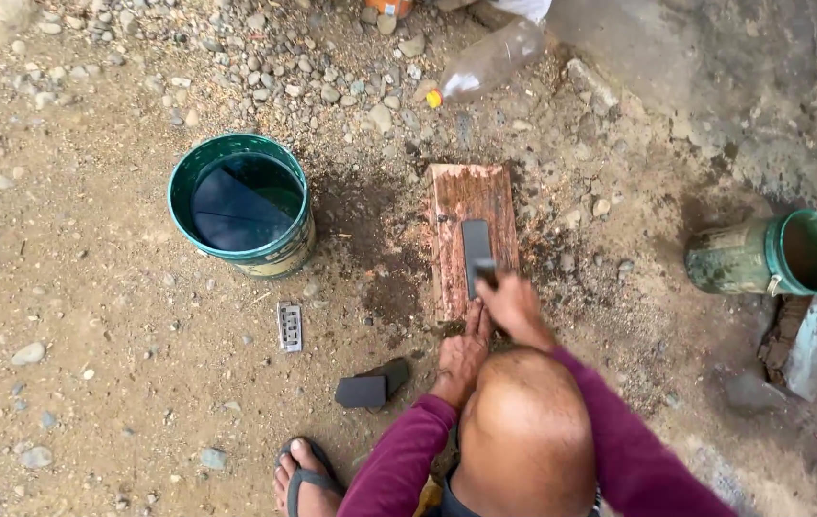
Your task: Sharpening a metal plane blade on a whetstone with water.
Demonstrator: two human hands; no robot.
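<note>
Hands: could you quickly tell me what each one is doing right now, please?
Left hand: pressed on the near end of the wet wooden board, holding nothing visible.
Right hand: closed on a small blade against the dark sharpening stone.

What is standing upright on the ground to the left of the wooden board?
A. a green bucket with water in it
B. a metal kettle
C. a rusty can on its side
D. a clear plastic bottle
A: the green bucket stands upright left of the board, with dark water inside; the bottle lies beyond the board and the can lies on its side to the right.
</note>
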